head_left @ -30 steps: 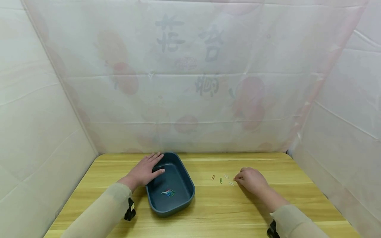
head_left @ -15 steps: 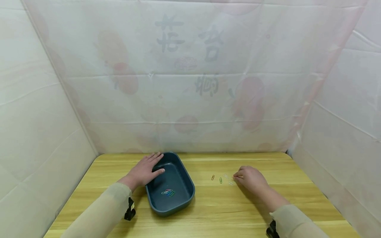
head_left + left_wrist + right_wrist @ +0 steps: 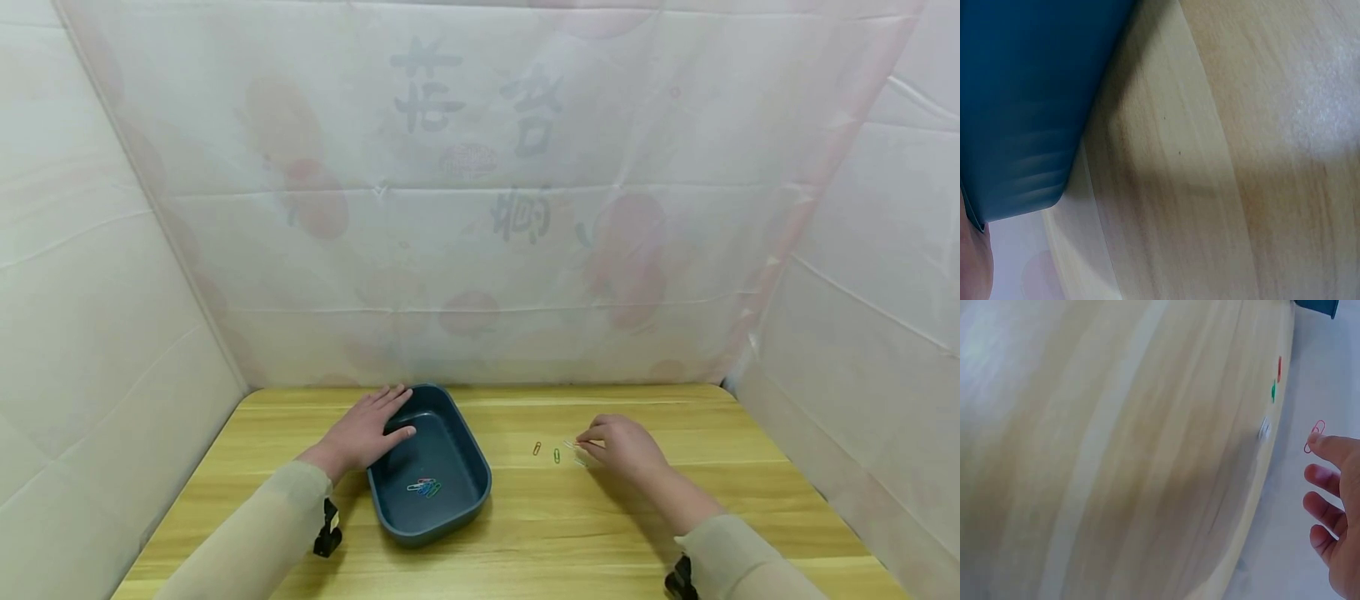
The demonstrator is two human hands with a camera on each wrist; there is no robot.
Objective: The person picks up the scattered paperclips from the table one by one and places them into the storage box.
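Seen from the head: left hand (image 3: pixel 365 433) laid flat on the near-left rim of the blue tray (image 3: pixel 459 506), fingers straight and relaxed, thumb reaching over the edge, gripping nothing; likely there to steady the tray. A small cluster of coloured clips (image 3: pixel 424 487) lying on the tray floor, just below and to the right of that thumb. Right hand (image 3: pixel 624 448) hovering low over the wooden surface (image 3: pixel 540 533), fingers curled toward the thumb and pinching a pink clip (image 3: pixel 579 441) at the tips. Loose on the surface just left of those fingertips: a pale clip (image 3: pixel 572 450), then a green clip (image 3: pixel 557 455), then an orange clip (image 3: pixel 536 448), each a little further out and set apart from one another. From the left wrist: only the tray's blue outer wall (image 3: pixel 1022 106) resting on the surface, a sliver of the hand at the bottom-left corner, fingers not shown. From the right wrist: the pink clip (image 3: pixel 1314 437) held up at the tip of the topmost finger (image 3: pixel 1335 450), clear of the surface; the other fingers loosely curled below it; pale, green and orange clips lying flat beyond the fingertips, toward the tray corner (image 3: pixel 1317 306).
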